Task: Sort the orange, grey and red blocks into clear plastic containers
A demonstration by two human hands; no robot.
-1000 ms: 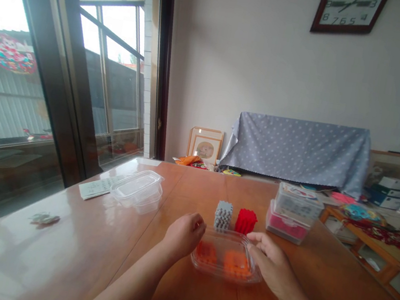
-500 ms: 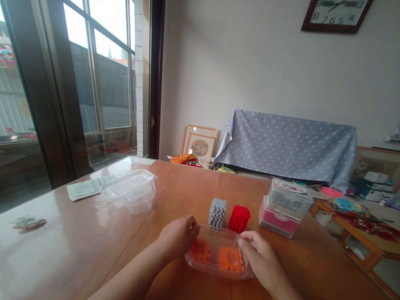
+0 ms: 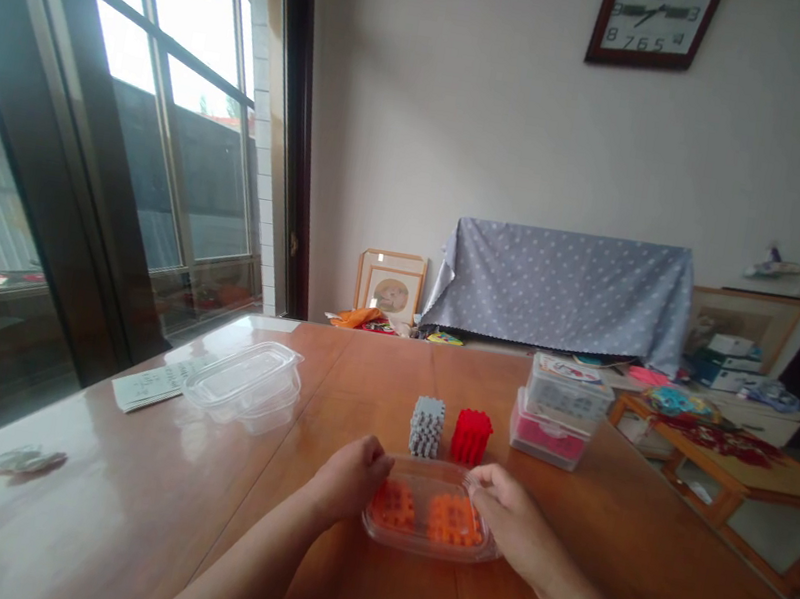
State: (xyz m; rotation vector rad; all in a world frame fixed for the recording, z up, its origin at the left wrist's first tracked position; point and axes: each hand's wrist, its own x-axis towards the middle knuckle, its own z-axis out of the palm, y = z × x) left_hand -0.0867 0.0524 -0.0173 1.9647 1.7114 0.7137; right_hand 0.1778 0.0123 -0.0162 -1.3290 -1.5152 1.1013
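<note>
- Wall clock (image 3: 654,24), toward one o'clock: 10, 2, 3, 9, 8, 7, 6 and 5 are legible.
- Pale paper (image 3: 147,387), toward ten o'clock: its writing is too small to read; likewise the label atop the upper storage box (image 3: 568,395).
- Clear container (image 3: 425,550), on the counter (image 3: 329,410) before the person: long axis runs nine to three o'clock, broad face up, two orange blocks (image 3: 394,507) side by side within.
- Left hand (image 3: 345,480): curled, pinching the rim near ten o'clock.
- Right hand (image 3: 506,517): thumb and fingers pinching the rim near one o'clock.
- Grey block (image 3: 426,427) and red block (image 3: 471,436): just beyond the container, toward twelve o'clock.
</note>
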